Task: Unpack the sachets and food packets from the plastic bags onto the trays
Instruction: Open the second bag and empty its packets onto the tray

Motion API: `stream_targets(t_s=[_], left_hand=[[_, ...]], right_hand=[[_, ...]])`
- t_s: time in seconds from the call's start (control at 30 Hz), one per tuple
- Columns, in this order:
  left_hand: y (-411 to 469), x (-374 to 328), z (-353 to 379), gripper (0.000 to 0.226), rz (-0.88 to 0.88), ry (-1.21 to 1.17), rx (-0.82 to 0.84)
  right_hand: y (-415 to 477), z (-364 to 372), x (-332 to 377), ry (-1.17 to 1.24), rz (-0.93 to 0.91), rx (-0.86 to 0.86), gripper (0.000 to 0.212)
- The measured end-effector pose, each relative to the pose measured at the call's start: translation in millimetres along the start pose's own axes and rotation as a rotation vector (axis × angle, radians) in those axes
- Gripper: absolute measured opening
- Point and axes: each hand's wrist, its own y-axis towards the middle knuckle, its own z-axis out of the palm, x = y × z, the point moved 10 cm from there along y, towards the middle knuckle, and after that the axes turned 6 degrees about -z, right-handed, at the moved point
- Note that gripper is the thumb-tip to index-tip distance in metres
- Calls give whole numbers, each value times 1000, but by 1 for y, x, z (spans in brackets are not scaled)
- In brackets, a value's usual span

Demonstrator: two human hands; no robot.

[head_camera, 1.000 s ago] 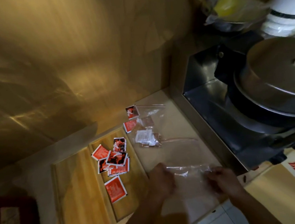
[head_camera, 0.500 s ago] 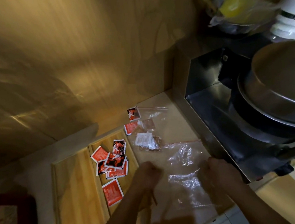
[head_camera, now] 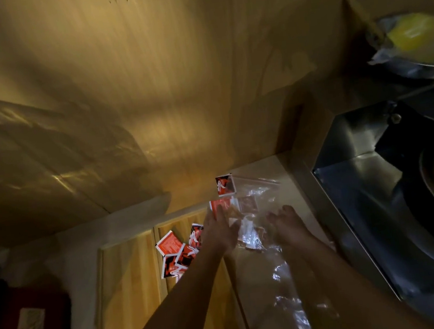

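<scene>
Reaching toward the centre of the frame, the left hand (head_camera: pixel 220 231) lies flat with fingers stretched out over the edge of a crumpled clear plastic bag (head_camera: pixel 251 209), its fingertips touching a red sachet (head_camera: pixel 220 207) there. The right hand (head_camera: pixel 288 224) sits just to the right of it, palm tilted inward against the same clear plastic; whether its fingers pinch the film cannot be told in the dim light. Neither hand is closed around anything that shows.

A second flattened clear plastic bag (head_camera: pixel 283 287) stretches down the lower centre, partly under the right forearm. A red-and-black square sachet (head_camera: pixel 224 185) lies at the upper end of the crumpled bag, on the pale countertop (head_camera: pixel 262 167).

Left of the hands, a pile of red, black and white sachets (head_camera: pixel 179 253) rests on the right-hand light wooden tray (head_camera: pixel 216 301); the left-hand light wooden tray (head_camera: pixel 133 292) sits beside it. A steel machine housing (head_camera: pixel 345 148) fills the right edge.
</scene>
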Motion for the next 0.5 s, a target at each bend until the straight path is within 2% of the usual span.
stream_targets(t_s=[0.1, 0.2, 0.33, 0.43, 0.5], left_hand=[[2, 7, 21, 65, -65, 13, 65], [5, 10, 20, 47, -138, -90, -17], [7, 12, 8, 24, -203, -370, -86], [-7, -3, -1, 11, -124, -614, -32], [-16, -10, -9, 15, -72, -801, 33]], right_hand=[[9, 13, -2, 94, 50, -6, 49], [10, 15, -4, 111, 58, -34, 35], [0, 14, 1, 204, 24, -24, 31], [-10, 13, 8, 400, 27, 3, 16], [-14, 12, 16, 481, 2, 60, 11]])
